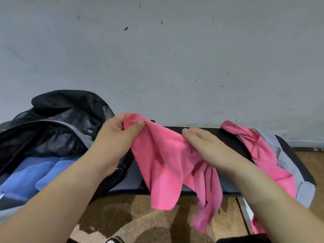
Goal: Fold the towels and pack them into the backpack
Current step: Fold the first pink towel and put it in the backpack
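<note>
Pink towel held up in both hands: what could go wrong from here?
The pink towel hangs bunched and twisted between the left hand and right hand, so the fold may come out uneven. Its tail dangles past the bench edge and could brush the floor. The other pink towel droops off the bench's end and might slip.

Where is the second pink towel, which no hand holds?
In the head view the loose pink towel lies far right on a gray towel, at the right end of the black bench, beyond the right hand.
</note>
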